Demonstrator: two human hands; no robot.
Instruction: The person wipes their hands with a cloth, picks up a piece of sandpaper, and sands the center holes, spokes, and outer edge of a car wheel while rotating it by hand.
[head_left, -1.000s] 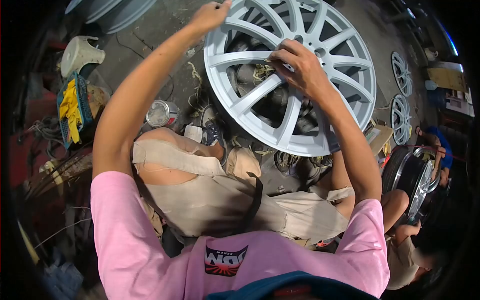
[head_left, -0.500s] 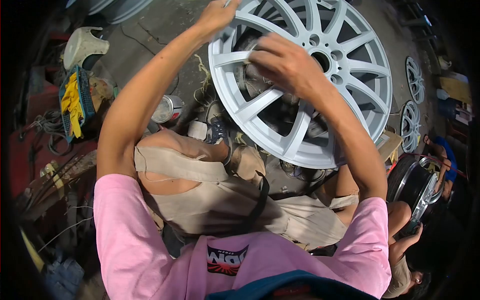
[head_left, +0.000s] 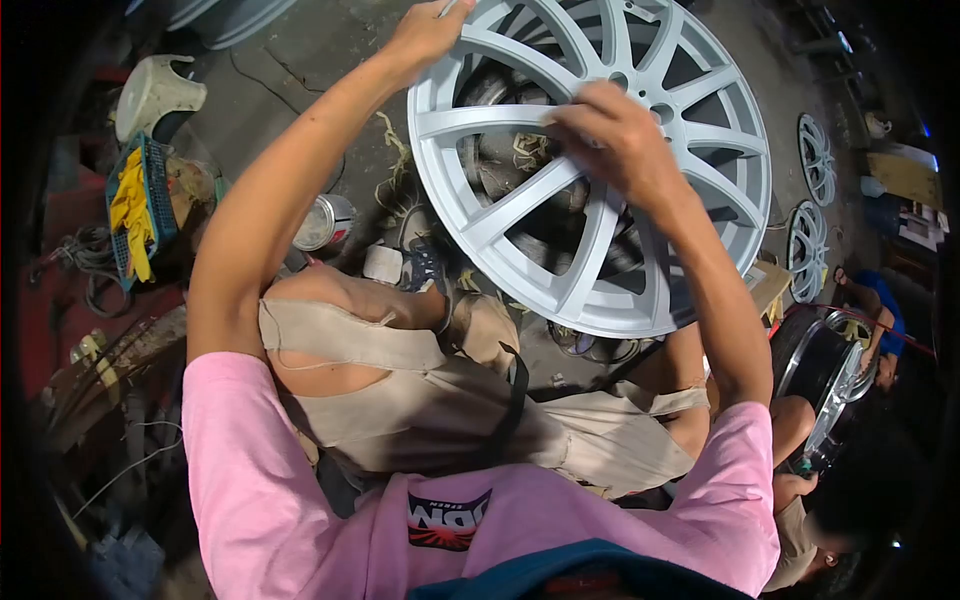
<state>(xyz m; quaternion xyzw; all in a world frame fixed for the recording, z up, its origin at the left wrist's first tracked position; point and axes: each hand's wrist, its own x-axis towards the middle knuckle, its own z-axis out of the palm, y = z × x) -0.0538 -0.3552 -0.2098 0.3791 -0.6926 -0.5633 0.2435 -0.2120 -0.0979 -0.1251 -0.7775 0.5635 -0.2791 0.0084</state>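
The left fingers are closed on the outer edge of a light gray multi-spoke wheel, at the upper left of its rim; the left hand is partly cut off by the top of the view. The fingers of the right hand are bent and blurred over the spokes, just left of the hub; whether they touch a spoke or grip anything small cannot be told.

The wheel lies beneath and around the right fingers, its face turned up toward the person. Through its gaps below them, dark round shapes and pale shreds show. Down and left from the right fingers are a sneaker, a small white block and a metal can, near the person's bare knee.

Well left of the left fingers stands a white stool; below it a teal basket holds yellow gloves or cloth.

Far right of the right fingers, two smaller-looking wheels rest apart on the floor. Lower right, past a cardboard box, a co-worker's hand is beside a dark tire, and another person in blue reaches toward it.
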